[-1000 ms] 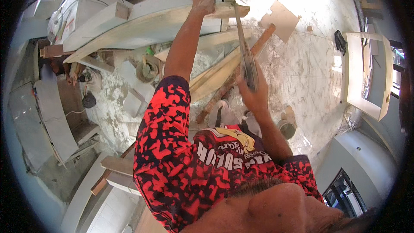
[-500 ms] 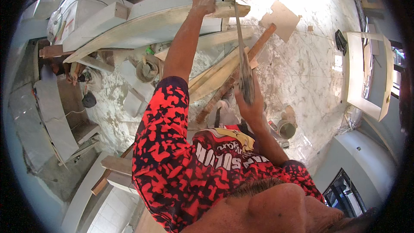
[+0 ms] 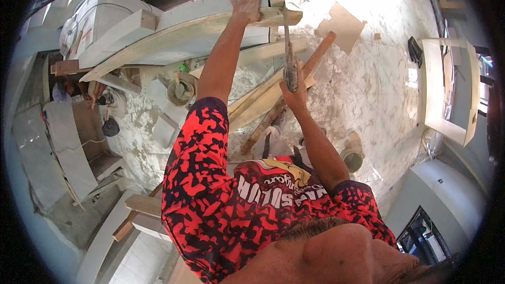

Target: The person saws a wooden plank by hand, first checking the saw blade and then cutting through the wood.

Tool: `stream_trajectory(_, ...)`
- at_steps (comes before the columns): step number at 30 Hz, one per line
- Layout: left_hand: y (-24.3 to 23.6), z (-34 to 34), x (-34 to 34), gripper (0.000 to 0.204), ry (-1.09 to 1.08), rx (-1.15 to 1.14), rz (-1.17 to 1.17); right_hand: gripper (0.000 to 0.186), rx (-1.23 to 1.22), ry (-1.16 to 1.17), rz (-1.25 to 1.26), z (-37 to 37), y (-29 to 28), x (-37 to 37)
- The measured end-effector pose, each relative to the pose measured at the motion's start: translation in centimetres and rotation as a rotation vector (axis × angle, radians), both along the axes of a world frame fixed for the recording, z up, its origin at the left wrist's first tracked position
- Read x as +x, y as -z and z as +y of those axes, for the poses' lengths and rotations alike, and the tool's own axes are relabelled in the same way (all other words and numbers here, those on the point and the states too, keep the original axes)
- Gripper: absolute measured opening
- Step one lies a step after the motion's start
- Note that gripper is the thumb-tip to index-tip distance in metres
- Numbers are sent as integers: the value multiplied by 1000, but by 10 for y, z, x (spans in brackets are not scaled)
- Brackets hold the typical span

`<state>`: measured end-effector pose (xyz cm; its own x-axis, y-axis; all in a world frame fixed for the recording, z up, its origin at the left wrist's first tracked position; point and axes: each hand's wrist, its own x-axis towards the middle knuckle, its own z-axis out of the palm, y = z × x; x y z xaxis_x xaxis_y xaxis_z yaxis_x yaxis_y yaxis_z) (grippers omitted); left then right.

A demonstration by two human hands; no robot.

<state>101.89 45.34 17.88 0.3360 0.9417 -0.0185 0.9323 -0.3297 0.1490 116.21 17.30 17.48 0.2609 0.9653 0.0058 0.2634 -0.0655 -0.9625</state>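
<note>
A long pale wooden plank (image 3: 173,36) runs across the upper left, its right end jutting past the white surface under it. My left hand (image 3: 246,6) lies on top of the plank with fingers spread, pressing near that end. My right hand (image 3: 293,92) is wrapped around the handle of a handsaw (image 3: 288,47). The saw's blade points away from me and meets the plank close to its right end, a little right of my left hand. How deep the blade sits in the wood cannot be seen.
Below lie loose boards (image 3: 258,100) and a brown wooden strip (image 3: 320,52). A bucket (image 3: 180,90) stands to the left, another bucket (image 3: 351,159) to the right. A cardboard piece (image 3: 342,27) lies on the dusty floor. At far left another person's hand (image 3: 94,93) shows. A white open frame (image 3: 447,92) stands right.
My right hand has pushed the saw forward and slightly left, away from my body. My left hand stays on the plank; the view has shifted slightly.
</note>
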Motion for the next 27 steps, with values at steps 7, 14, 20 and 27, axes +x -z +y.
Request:
stream_trajectory(7, 6, -2, -1, 104, -12, -2, 32, 41, -151, 175, 892, 6, -18, 3)
stream_trajectory(14, 0, -2, -2, 103, -12, -15, 15, 54, 72, -22, -128, 11, -24, 13)
stream_trajectory(20, 2, -3, -6, 100, -23, -28, 39, 67, -137, 28, 267, 15, -46, 24)
stream_trajectory(27, -6, 6, 8, 106, -36, -50, 59, 84, -177, -232, 13, 16, -45, -13)
